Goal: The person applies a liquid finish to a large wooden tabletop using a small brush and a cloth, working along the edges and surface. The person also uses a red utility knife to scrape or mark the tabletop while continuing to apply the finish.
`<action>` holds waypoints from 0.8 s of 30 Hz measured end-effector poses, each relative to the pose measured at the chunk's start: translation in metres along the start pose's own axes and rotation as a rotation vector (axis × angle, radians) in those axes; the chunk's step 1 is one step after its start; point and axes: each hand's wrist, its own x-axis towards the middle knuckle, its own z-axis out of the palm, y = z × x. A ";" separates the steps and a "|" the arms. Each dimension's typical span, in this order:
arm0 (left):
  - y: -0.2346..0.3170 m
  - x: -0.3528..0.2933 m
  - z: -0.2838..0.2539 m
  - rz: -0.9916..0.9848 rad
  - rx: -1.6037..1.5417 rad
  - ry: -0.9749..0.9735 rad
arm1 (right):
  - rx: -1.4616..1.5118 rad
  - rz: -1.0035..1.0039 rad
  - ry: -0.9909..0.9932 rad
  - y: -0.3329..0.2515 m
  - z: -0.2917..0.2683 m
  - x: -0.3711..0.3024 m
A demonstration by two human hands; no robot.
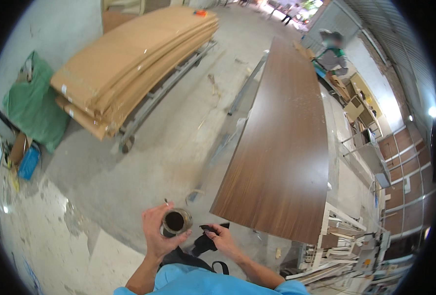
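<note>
My left hand [155, 231] is wrapped round a small glass jar [186, 216] that holds dark brown contents. A thin, short item pokes up by its fingertips, too small to make out. My right hand [222, 240], a little to the right, pinches a piece of black cloth [203, 246] that hangs down in front of me. Both hands are in front of my body, near the close corner of a long dark brown wood-grain panel [286, 137]. The panel lies flat, raised off the floor, and neither hand touches it.
Large cardboard-covered sheets [129, 54] lie stacked on a wheeled metal cart [154, 101] at left. Beyond them stand a green sack [38, 105] and a blue box [28, 162]. Wood offcuts [333, 248] are piled at lower right. A co-worker [333, 56] is by the panel's far end.
</note>
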 end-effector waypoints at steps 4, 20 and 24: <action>0.036 -0.002 0.013 0.171 -0.130 -0.150 | 1.175 0.165 -0.104 -0.027 0.015 -0.017; 0.125 -0.044 0.086 0.508 -0.170 -0.024 | 1.613 -0.247 -0.693 -0.026 -0.024 -0.117; 0.136 -0.059 0.091 0.541 -0.168 -0.061 | 1.429 -0.193 -0.406 -0.020 -0.023 -0.138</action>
